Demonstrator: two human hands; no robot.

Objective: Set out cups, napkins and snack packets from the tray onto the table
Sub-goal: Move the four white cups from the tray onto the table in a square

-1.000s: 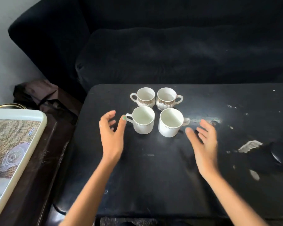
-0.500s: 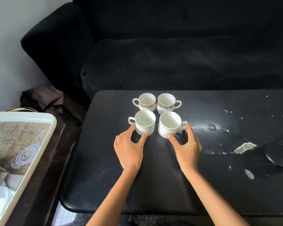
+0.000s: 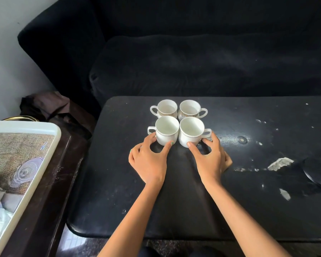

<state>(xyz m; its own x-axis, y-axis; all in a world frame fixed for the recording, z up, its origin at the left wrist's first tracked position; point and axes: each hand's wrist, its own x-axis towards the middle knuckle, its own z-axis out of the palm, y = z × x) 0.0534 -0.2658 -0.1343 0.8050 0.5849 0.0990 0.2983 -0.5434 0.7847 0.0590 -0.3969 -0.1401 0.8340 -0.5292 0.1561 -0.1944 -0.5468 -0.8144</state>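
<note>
Dim, sharp; soft daylight glare on table [image 3: 230,140]; wide-angle edge bending.

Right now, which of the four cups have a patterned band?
The two far cups, far left cup and far right cup, carry brownish patterned bands; the two near ones are plain white.

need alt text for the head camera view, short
Two hands grip the near pair of four white cups on a black table: left hand on the left cup, right hand on the right cup. A tray sits left.
</note>
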